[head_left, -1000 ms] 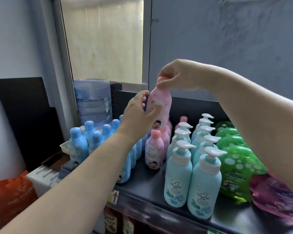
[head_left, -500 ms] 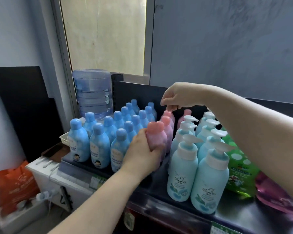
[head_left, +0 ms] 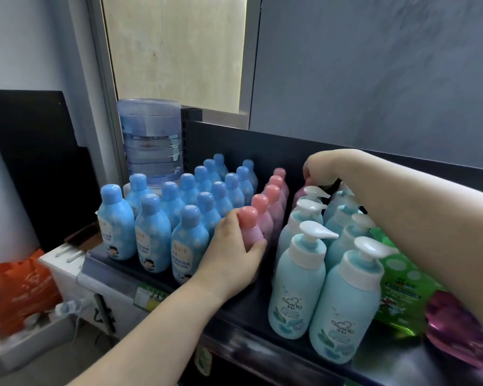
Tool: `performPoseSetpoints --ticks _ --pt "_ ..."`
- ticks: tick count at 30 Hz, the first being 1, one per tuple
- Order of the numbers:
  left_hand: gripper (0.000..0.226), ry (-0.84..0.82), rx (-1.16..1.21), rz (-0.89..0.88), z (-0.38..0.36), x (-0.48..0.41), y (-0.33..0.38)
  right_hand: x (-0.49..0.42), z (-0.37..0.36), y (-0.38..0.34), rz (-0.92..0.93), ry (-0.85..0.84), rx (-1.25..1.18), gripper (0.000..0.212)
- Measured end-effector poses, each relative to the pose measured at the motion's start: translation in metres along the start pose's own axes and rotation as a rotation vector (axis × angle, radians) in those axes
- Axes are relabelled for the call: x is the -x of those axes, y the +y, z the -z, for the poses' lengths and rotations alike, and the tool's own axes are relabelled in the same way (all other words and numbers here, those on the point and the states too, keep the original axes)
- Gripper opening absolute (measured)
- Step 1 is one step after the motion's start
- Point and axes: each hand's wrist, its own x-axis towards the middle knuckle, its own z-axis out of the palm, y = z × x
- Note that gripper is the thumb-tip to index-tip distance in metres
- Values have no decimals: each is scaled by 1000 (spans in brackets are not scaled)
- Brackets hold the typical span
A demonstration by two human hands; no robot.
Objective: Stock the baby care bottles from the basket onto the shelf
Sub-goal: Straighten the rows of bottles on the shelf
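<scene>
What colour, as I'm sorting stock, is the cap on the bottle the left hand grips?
The cap is salmon pink; head view.

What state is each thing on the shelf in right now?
Left hand: grips front pink bottle, upright.
Right hand: holds rear pink bottle by its top.
Blue bottles: upright, capped, in rows.
Pump bottles: upright, two rows.
Green pouches: standing, partly hidden by arm.

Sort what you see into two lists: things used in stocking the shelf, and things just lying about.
In the job: left hand gripping the front pink bottle; right hand at the pink bottle behind the pump bottles; shelf; blue bottles.
Lying about: water jug; orange bag; black board.
</scene>
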Motion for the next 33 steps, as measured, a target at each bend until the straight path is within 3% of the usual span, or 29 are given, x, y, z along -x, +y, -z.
performPoseSetpoints --ticks 7,14,18,27,33 --pt "74 17 -59 -51 7 4 7 32 18 -4 92 265 -50 26" --pt "68 -23 -73 -126 20 8 18 98 47 -4 99 673 -317 30" --pt "68 -24 -61 -145 34 14 23 142 61 -16 140 822 -458 28" --pt "73 153 21 -273 64 40 6 213 62 -73 296 706 -498 26" --pt "53 121 65 -290 67 68 -11 223 30 -110 276 609 -402 27"
